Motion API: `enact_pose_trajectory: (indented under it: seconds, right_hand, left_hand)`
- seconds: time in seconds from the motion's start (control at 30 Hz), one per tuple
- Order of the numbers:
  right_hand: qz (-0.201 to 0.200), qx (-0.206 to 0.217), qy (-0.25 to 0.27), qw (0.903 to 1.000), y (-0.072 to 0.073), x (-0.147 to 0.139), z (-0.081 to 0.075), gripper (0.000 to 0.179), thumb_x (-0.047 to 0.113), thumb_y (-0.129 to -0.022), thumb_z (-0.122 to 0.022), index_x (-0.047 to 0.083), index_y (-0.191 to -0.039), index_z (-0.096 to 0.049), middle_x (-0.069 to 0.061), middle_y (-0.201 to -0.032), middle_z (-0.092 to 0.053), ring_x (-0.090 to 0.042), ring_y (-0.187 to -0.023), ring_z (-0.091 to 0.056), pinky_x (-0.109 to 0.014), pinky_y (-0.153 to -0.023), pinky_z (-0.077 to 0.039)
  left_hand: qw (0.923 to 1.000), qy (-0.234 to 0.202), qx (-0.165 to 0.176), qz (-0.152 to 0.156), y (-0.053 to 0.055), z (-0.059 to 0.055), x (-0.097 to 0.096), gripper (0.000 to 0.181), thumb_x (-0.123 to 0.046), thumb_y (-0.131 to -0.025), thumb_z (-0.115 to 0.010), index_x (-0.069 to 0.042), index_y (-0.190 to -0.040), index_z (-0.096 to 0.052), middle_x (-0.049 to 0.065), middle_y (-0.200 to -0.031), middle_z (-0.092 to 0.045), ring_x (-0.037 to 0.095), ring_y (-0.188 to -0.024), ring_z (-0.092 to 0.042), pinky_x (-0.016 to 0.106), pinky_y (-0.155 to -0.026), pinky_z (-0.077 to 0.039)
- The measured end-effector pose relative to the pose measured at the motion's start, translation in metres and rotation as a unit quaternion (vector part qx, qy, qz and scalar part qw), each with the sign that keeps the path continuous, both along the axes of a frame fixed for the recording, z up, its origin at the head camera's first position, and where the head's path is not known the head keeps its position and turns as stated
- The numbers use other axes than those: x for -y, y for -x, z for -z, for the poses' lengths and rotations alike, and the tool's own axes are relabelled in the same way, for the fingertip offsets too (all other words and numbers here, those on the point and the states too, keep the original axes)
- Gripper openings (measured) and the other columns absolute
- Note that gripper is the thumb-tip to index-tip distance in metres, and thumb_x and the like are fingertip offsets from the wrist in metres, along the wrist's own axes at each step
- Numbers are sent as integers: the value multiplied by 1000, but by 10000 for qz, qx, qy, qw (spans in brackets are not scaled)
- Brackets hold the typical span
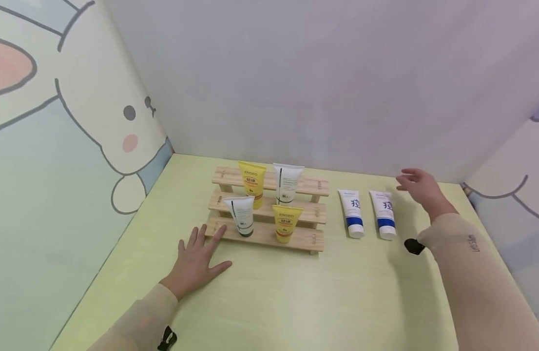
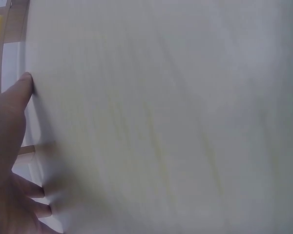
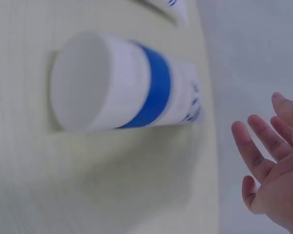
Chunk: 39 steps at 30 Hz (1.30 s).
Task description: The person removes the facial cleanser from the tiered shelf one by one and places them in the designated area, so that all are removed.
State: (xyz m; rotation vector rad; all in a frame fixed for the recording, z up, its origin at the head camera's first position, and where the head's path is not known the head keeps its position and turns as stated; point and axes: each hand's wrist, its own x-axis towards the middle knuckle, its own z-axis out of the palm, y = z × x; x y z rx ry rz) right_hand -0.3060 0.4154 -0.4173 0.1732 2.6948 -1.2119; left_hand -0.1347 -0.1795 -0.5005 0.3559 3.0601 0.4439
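My left hand [image 1: 192, 265] rests on the table with its fingers spread, the index fingertip at the front left corner of a stepped wooden rack [image 1: 260, 234]. On the rack stand a large yellow tube [image 1: 253, 183] and a large white tube [image 1: 287, 183] behind, and a small white tube [image 1: 243, 214] and a small yellow tube [image 1: 286, 224] on the front step. My right hand [image 1: 420, 190] hovers with loosely bent fingers, holding nothing. Beside it lie two white tubes with blue bands, the nearer tube [image 1: 383, 212] and the farther tube [image 1: 352, 212].
The pale wooden table [image 1: 296, 302] meets a plain back wall [image 1: 304, 87]. A panel with a cartoon rabbit [image 1: 89, 97] closes off the left side, and another printed panel [image 1: 515, 165] stands on the right.
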Motion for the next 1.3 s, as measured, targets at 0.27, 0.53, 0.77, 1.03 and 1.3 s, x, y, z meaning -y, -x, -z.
enact_pose_trajectory:
  seconds: [0.27,0.53,0.77,1.03,1.3]
  right_hand:
    - [12,-1580,1481,9763,-16,56,-60,62,41,-107,-58,21,-162,-38,14,-141,-58,9,-108,-66,-39,-130,-25]
    - [-1351,-2271,2992,9169,-41,143,-81,44,10,-106,-61,14,-149,-55,5,-138,-67,-5,-118,-69,-13,-108,-46]
    - [-2028,-1857,2127,9376,-55,208,-79,51,16,-107,-62,14,-156,-48,-8,-152,-58,-23,-138,-59,-22,-109,-49]
    - [-2314,-1600,1972,9391,-57,241,-74,51,11,-104,-64,10,-153,-51,-14,-151,-59,-20,-126,-64,-27,-101,-54]
    - [-2072,-1340,1767,9528,-54,244,-63,45,14,-106,-63,9,-149,-56,-17,-110,-68,-15,-98,-66,-40,-93,-58]
  left_hand:
    - [10000,-38,-6,-6,1,2,1,90,-59,-94,-71,-28,-167,-29,38,-163,-31,62,-150,-28,89,-106,-24]
    - [10000,-84,-32,8,3,3,-4,90,-59,-93,-71,-29,-167,-29,38,-163,-31,63,-150,-29,89,-106,-24]
    - [9999,-107,-48,22,5,4,-9,90,-59,-93,-72,-29,-166,-29,38,-162,-31,63,-149,-30,89,-105,-25]
    - [9999,-167,-32,18,5,3,-11,90,-58,-93,-72,-29,-167,-28,37,-163,-30,63,-150,-28,89,-106,-24]
    - [9998,-169,-74,45,4,4,-10,89,-59,-94,-71,-30,-167,-28,38,-163,-30,63,-150,-29,89,-106,-25]
